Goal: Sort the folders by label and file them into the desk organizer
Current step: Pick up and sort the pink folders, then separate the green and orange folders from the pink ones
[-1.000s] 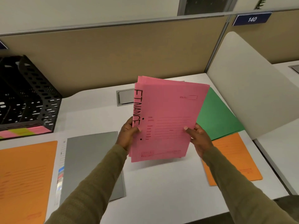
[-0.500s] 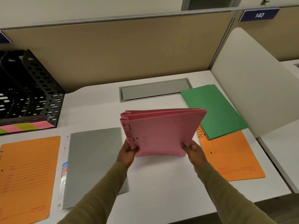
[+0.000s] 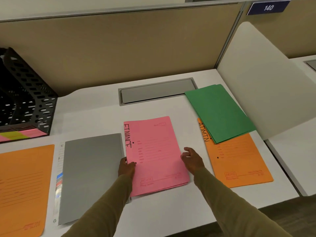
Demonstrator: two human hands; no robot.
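A white surface (image 3: pixel 95 117) sits inside a tan-walled cubicle, with a white divider (image 3: pixel 266 79) on one side. At its middle lies the pink stack (image 3: pixel 153 154), several thin card folders squared together, flat, the top one lettered along its spine edge with what reads as FINANCE.

The left hand (image 3: pixel 126 168) touches the stack's spine edge near the lower punch hole, thumb on top; whether its fingers reach under the edge is hidden. The right hand (image 3: pixel 192 159) is just beside the opposite long edge with its grip open, fingers spread and curled, holding nothing.

The stack looks light and thin, stiff enough along the spine yet likely to bow if held by one corner. The smooth card faces may slide on each other, so a pinch across both long edges, or one firm grip on the spine, should keep the folders together.

Just beside the stack's spine lies a grey folder (image 3: pixel 90 175), and beyond that an orange folder (image 3: pixel 24 185). Past the stack's open edge another orange folder (image 3: pixel 239 163), lettered ADMIN, lies partly under green folders (image 3: pixel 220 112). Behind the stack is a grey cable hatch (image 3: pixel 157 91). The black organizer (image 3: pixel 29 100) stands well apart, beyond the grey folder, with pink and yellow labels on its front edge.
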